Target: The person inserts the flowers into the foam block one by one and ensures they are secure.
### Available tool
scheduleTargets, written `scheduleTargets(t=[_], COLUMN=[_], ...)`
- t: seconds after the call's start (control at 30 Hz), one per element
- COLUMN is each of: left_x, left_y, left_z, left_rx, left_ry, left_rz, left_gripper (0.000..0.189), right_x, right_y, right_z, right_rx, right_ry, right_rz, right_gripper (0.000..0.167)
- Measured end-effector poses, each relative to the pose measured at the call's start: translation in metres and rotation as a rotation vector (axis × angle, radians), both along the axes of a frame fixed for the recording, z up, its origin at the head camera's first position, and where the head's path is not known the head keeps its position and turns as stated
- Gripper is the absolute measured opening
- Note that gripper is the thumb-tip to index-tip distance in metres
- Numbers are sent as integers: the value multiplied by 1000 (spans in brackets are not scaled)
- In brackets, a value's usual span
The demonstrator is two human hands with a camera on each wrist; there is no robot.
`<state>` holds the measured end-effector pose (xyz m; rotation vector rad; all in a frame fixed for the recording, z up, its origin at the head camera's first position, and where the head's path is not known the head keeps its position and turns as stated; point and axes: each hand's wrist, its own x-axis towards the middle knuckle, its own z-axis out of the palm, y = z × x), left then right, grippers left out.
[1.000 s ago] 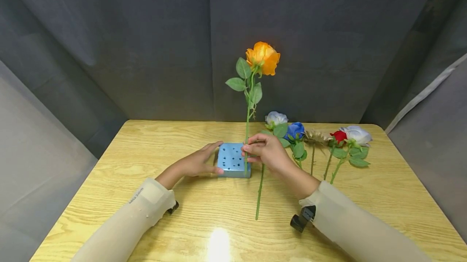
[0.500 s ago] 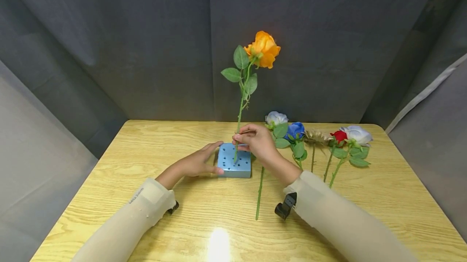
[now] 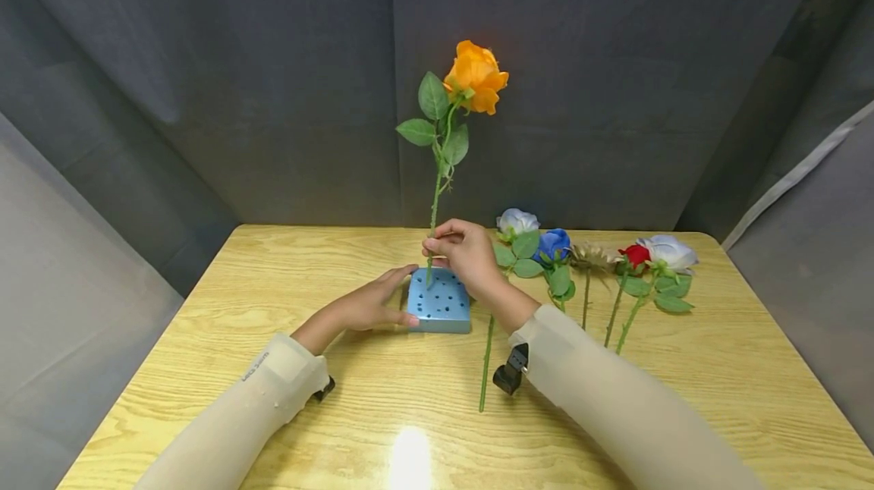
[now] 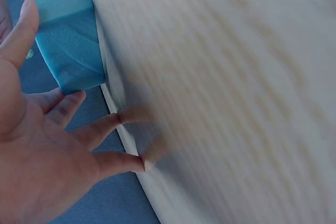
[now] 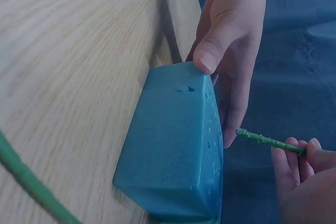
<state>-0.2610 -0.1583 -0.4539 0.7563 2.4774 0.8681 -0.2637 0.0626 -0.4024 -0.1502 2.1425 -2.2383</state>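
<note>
A light blue foam block (image 3: 437, 327) with several small holes in its top sits on the table. My left hand (image 3: 369, 304) rests at its left side, thumb at the near corner and fingertips at the far one, fingers mostly straight. My right hand (image 3: 471, 256) pinches the green stem of an orange rose (image 3: 476, 79) between thumb and fingers. The rose stands nearly upright, bloom on top. In the right wrist view the cut end of the stem (image 5: 262, 139) hangs a little above the holed face of the block (image 5: 168, 124).
To the right lie a pale blue-white rose (image 3: 517, 223), a blue rose (image 3: 551, 244), a gold-brown flower (image 3: 592, 256), a red rose (image 3: 635, 254) and a white rose (image 3: 669, 253). One loose stem (image 3: 486, 369) points toward the front. Grey cloth (image 3: 307, 95) hangs behind the wooden table (image 3: 355, 429).
My right hand has carried the orange rose left and away from me, from the block's right front edge to over its far left part. The left hand and block have stayed put.
</note>
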Motion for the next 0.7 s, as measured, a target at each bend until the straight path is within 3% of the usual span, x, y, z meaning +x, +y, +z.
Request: scheduleTargets(t=[0.7], left_x=[3], left_y=[1], left_z=[4], left_rx=[19], left_ry=[-12], left_rz=[-1], left_gripper=[107], right_x=[-10], right_y=[-16], right_z=[-11], right_rx=[62], right_ry=[46], right_rz=[-49], right_gripper=[4])
